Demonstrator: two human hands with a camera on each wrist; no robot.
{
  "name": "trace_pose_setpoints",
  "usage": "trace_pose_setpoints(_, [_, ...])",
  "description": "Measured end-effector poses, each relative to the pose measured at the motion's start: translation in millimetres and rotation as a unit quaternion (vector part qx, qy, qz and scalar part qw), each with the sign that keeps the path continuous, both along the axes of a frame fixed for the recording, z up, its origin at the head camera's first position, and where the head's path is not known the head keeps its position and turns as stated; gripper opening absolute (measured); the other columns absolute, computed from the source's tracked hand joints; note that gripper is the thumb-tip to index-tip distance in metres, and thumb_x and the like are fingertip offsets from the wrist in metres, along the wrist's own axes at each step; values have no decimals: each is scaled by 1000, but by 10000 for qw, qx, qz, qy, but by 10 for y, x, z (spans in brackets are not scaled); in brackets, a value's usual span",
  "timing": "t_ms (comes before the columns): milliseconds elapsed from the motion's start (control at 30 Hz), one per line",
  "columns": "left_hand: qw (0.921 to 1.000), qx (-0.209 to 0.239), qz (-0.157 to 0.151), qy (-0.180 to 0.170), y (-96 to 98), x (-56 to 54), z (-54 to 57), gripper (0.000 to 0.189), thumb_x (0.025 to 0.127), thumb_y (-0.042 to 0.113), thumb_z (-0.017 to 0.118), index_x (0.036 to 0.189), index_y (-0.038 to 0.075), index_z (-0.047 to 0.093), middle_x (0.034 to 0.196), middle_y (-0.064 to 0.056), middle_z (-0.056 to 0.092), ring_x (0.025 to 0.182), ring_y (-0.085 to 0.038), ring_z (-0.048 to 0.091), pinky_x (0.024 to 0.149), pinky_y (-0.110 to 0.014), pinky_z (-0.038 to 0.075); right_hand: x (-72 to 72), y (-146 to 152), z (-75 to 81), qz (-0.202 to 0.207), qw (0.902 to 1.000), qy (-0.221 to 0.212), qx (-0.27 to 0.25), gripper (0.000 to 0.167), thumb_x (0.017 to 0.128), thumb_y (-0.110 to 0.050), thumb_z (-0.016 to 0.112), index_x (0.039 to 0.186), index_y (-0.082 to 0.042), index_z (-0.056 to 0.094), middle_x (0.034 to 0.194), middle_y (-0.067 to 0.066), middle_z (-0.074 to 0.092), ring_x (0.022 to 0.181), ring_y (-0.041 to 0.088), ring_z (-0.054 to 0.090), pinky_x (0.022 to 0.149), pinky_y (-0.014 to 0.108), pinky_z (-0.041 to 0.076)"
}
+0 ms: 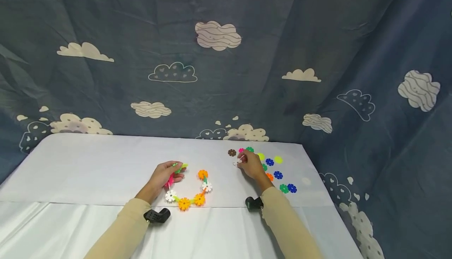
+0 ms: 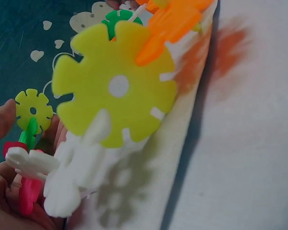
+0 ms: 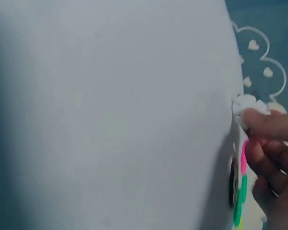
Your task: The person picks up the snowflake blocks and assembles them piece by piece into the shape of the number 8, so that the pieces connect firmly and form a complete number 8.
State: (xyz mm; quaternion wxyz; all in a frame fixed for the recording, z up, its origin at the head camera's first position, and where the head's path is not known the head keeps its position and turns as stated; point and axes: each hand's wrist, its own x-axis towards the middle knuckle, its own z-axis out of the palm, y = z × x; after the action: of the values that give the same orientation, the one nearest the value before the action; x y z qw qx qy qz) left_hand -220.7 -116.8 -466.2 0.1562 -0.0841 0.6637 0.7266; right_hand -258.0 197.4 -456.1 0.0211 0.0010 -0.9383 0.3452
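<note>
In the head view my left hand (image 1: 165, 177) holds one end of a curved chain of slotted, flower-shaped plastic discs. At that end are a pink disc (image 1: 169, 182), a green disc and a yellow disc (image 2: 33, 106), by the thumb and fingers. The chain continues round through a white disc (image 1: 171, 196), orange discs (image 1: 184, 204) and thin edge-on links, curving up to an orange disc (image 1: 203, 174). My right hand (image 1: 252, 165) pinches a loose white disc (image 3: 248, 106) between thumb and finger, just above the table.
Loose discs lie around and beyond the right hand: brown (image 1: 232, 152), blue (image 1: 278, 175), green (image 1: 284, 188), yellow (image 1: 278, 159) and others. A pale disc (image 1: 306, 181) lies farther right. The white-covered table (image 1: 106, 165) meets a dark cloud-print curtain (image 1: 247, 106) at the back.
</note>
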Motion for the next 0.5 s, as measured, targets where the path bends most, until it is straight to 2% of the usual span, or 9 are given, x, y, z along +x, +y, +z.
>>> trace_pose_setpoints(133, [10000, -49, 41, 57, -5, 4, 8, 45, 98, 24, 59, 131, -5, 50, 114, -16, 67, 74, -11, 67, 70, -24, 57, 31, -180, 16, 93, 9956, 100, -924, 16, 84, -1, 73, 98, -4, 67, 82, 7, 58, 71, 18, 55, 63, 24, 50])
trace_pose_setpoints(233, [9999, -93, 44, 48, -7, 7, 25, 47, 97, 26, 60, 132, -5, 50, 114, -16, 67, 74, -11, 66, 70, -24, 57, 59, -386, 71, 126, 9866, -142, -1619, 17, 84, 0, 72, 100, -3, 68, 83, 8, 60, 68, 16, 61, 61, 24, 54])
trace_pose_setpoints(367, [9998, -173, 85, -24, 2, 11, 31, 47, 97, 27, 60, 132, -4, 51, 115, -15, 67, 74, -11, 66, 70, -24, 57, 75, -662, 107, 399, 9682, -483, -2423, 20, 84, 2, 71, 103, 2, 66, 80, 11, 63, 66, 19, 68, 61, 29, 57])
trace_pose_setpoints(500, [9998, -151, 91, -40, 17, 20, 20, 45, 98, 25, 59, 131, -4, 51, 115, -16, 66, 74, -11, 66, 70, -24, 57, 107, -885, 100, 758, 9488, -697, -2987, 22, 84, 4, 70, 105, 7, 64, 76, 12, 66, 64, 20, 69, 61, 31, 58])
